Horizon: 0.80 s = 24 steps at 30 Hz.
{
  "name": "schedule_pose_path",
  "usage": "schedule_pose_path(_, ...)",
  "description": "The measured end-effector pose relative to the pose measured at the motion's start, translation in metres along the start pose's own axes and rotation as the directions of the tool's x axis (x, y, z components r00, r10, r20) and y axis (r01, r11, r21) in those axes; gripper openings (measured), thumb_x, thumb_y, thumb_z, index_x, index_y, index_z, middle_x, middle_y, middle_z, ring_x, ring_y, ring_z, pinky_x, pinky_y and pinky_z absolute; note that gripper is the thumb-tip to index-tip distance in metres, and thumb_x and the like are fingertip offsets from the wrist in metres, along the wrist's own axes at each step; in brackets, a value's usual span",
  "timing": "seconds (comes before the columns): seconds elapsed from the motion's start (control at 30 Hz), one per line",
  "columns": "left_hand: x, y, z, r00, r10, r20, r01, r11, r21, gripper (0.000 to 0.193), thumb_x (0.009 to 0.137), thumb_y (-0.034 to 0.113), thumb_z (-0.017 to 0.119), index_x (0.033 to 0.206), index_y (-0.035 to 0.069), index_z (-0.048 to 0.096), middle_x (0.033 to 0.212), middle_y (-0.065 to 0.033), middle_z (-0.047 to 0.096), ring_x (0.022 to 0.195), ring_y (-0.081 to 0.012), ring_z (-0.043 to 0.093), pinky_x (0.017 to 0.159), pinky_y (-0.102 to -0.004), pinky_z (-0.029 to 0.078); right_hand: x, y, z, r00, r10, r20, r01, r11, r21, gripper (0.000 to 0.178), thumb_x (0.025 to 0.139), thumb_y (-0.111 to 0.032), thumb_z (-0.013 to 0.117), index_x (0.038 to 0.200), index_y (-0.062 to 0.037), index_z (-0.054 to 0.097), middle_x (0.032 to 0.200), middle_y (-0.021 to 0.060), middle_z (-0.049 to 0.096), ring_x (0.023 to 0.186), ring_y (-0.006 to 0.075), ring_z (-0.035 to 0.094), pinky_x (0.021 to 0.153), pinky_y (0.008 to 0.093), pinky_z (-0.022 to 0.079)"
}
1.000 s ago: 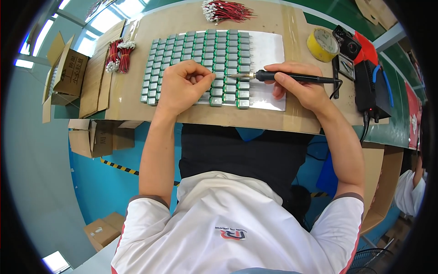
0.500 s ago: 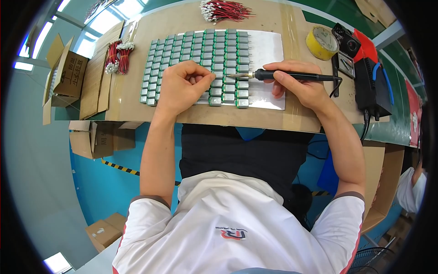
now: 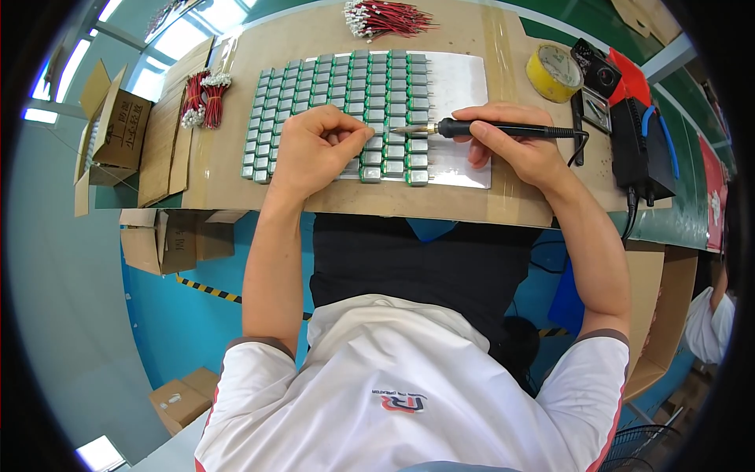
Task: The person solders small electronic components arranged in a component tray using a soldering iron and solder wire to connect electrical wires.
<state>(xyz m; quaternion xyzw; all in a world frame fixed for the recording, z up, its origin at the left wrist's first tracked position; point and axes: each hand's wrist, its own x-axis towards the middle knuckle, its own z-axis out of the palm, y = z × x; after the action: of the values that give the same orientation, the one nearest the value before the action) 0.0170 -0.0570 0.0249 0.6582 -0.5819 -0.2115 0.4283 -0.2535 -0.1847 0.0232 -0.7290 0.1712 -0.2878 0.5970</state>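
Note:
Rows of small silver motors (image 3: 314, 79) with green ends stand on a white board (image 3: 460, 86) on the bench. A soldering iron (image 3: 503, 130) with a black handle is gripped in my right hand (image 3: 523, 145), and its metal tip points left among the motors. The tip is right beside one motor's green end. My left hand (image 3: 318, 145) is over the lower middle of the rows, its thumb and forefinger pinched together close to the iron's tip. Whatever lies between those fingertips is too small to make out. The hand covers some of the motors.
Red-and-black wires with white connectors (image 3: 389, 17) lie at the back, and tied wire bundles (image 3: 206, 98) to the left. On the right are yellow tape (image 3: 555, 72), a soldering stand (image 3: 594, 110) and a black box (image 3: 641, 149). An open carton (image 3: 122, 130) stands far left.
Almost nothing differs. The left fingertips have shifted very slightly right, and the soldering iron stays at the same spot among the motors.

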Motion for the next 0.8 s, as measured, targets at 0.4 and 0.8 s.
schedule_pose_path(0.4,-0.0008,-0.0032,0.0,0.999,0.014,-0.031,-0.016,0.997,-0.074,0.006,0.08,0.003,0.077,0.079,0.0,0.072,0.068,0.0021,0.064,0.06,-0.0014,0.047,0.054,-0.0194,0.04,-0.0013,0.002,0.0003,0.999,-0.01,-0.047,0.012,0.998,0.053,0.022,0.097,-0.008,0.064,0.115,0.0011,0.072,0.089,0.0103,0.073,0.068,0.0111,0.067,0.06,0.0241,0.056)
schedule_pose_path(0.8,-0.0025,-0.0022,-0.0032,0.997,0.056,0.058,-0.054,0.998,-0.034,0.003,0.079,-0.001,0.076,0.079,0.001,0.073,0.072,0.0029,0.063,0.062,-0.0022,0.049,0.056,-0.0194,0.038,-0.0014,0.0007,0.0004,1.0,-0.011,-0.007,0.011,0.999,0.033,0.02,0.095,-0.007,0.066,0.112,0.0014,0.073,0.087,0.0097,0.073,0.067,0.0104,0.067,0.06,0.0227,0.056)
